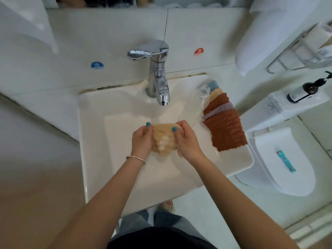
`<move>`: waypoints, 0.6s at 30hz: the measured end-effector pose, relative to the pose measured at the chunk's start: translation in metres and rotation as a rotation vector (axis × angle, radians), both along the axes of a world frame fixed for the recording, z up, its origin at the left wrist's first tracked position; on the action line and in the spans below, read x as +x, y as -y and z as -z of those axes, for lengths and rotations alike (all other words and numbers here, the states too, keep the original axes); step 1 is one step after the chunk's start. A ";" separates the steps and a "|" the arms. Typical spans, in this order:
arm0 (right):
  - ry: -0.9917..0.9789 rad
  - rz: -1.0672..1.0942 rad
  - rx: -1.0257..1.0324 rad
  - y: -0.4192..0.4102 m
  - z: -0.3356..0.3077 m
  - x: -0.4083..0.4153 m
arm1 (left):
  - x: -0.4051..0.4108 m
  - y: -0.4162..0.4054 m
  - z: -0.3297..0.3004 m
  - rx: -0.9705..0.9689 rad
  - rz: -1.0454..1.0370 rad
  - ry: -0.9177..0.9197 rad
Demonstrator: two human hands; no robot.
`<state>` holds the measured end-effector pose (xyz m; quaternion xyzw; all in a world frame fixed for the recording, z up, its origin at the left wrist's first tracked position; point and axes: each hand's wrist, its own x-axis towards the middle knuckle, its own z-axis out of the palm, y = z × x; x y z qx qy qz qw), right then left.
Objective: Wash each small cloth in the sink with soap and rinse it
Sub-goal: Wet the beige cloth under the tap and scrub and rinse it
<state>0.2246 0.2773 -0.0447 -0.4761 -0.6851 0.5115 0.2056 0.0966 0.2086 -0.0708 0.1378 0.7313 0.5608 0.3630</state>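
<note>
A person at a bathroom sink holds a small beige cloth bunched between both hands, low over the basin and just near of the faucet. The left hand and right hand each curl fingers and thumb round an end, so the cloth's long axis runs left to right, with white suds on its near face. The spout sits directly beyond the cloth; water seems to fall onto its far edge, though blur leaves that uncertain. More folded cloths wait on the sink's right rim, closer to the right hand.
</note>
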 end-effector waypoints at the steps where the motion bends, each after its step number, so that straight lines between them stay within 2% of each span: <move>1: -0.008 0.049 0.017 0.009 0.004 -0.005 | 0.008 -0.005 0.000 -0.022 -0.081 -0.027; 4: -0.016 0.050 0.035 0.036 0.006 -0.016 | 0.025 -0.014 -0.002 -0.129 -0.244 -0.028; 7: 0.041 -0.044 0.043 0.039 0.001 -0.028 | 0.036 -0.015 0.002 -0.208 -0.212 0.008; 11: 0.091 0.092 -0.031 0.017 0.007 -0.032 | 0.048 -0.015 -0.005 -0.050 -0.277 0.195; 16: 0.136 0.049 -0.028 0.033 -0.003 -0.038 | 0.034 -0.021 -0.012 -0.074 -0.171 0.066; 18: 0.164 0.124 -0.011 0.016 -0.003 -0.039 | 0.045 -0.017 -0.018 -0.017 -0.052 0.004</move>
